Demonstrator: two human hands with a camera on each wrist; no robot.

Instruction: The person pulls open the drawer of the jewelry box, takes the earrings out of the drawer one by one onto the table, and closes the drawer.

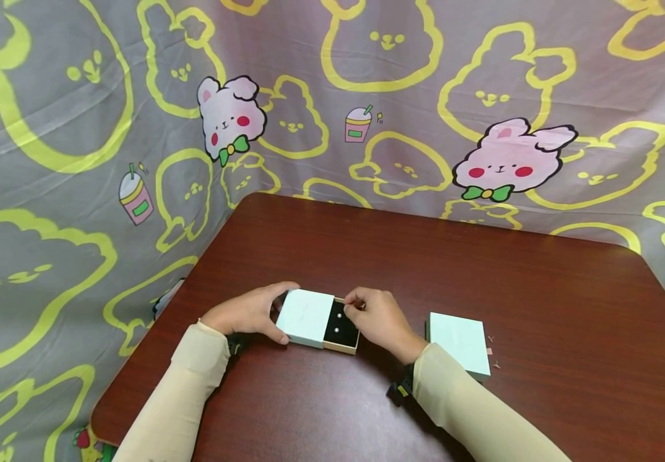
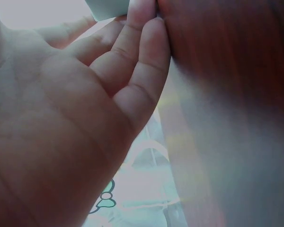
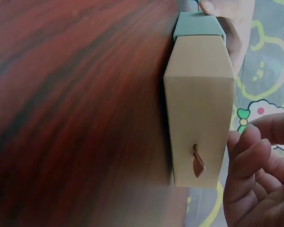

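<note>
On the counter (image 1: 425, 256) sits the partly open box (image 1: 307, 317), probably light, stiff card that squeezing could dent; hold it by opposite edges, as the left hand (image 1: 254, 312) does, thumb and fingers spread across. The right hand (image 1: 383, 317) bunches its fingers by the drawer (image 1: 341, 347), pinching what, I cannot tell. Only the head view shows white beads (image 1: 336, 330); only the right wrist's, the tab (image 3: 198, 164).

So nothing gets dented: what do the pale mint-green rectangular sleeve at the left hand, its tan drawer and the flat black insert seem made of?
Pale mint-green sleeve: probably matte paperboard, given its crisp edges.
Tan drawer: likely smooth, matte card; flat walls meet at sharp creases.
Flat black insert: perhaps foam or fabric; dull, but too small to tell.
</note>
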